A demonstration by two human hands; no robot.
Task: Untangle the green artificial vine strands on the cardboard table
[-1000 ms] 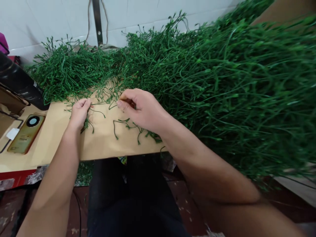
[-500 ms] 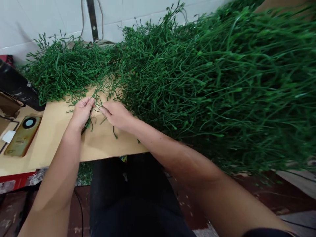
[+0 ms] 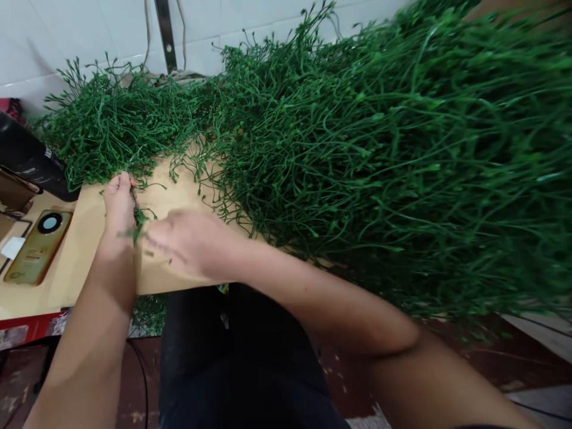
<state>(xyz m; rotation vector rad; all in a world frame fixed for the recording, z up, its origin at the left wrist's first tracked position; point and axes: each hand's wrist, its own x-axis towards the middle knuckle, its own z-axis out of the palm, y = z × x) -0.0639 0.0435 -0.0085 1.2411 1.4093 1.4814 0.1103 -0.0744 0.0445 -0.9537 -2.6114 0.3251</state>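
My left hand (image 3: 120, 193) is closed at the front edge of the left-hand pile of green artificial plant stems (image 3: 107, 131). Thin stems show beside its fingertips, though the grip itself is partly hidden. Blurred by motion, my right hand (image 3: 194, 241) is closed low over the tan cardboard sheet (image 3: 167, 170). Smeared green stems (image 3: 136, 229) show at its fingers, close to my left wrist. A much larger heap of the same stems (image 3: 357, 143) spreads to the right of both hands.
A black bottle (image 3: 31, 152) leans by the left pile. Nearer on the left lies a phone (image 3: 38, 247) with a round camera ring. Behind the piles, a metal upright (image 3: 166, 36) stands against the white tiled wall (image 3: 89, 30). My dark-clothed legs are below the cardboard edge.
My left hand has moved left and slightly away, to the left pile's edge. My right hand has come down toward me and slightly left; the hands are no longer side by side.
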